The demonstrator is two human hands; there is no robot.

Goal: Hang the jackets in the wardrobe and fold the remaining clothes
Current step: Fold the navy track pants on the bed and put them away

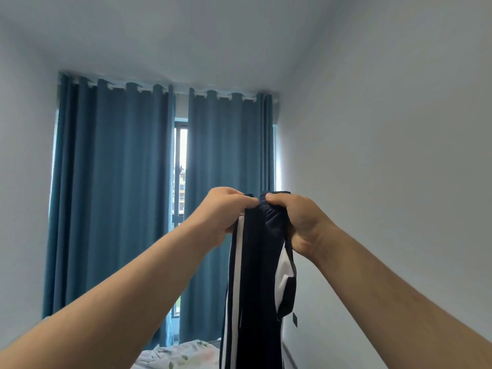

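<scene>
Fingers [234, 202] bunching ribbed waistband, navy trousers [255, 275]

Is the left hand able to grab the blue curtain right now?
Probably not. The left hand is busy pinching the top of the dark trousers, as is the right hand. The blue curtain hangs at the window, well behind both hands, so the person would likely have to let go and step closer.

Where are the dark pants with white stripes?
The dark pants hang mid-frame in the head view, gripped at the top by the left hand and right hand, before the blue curtains.
</scene>
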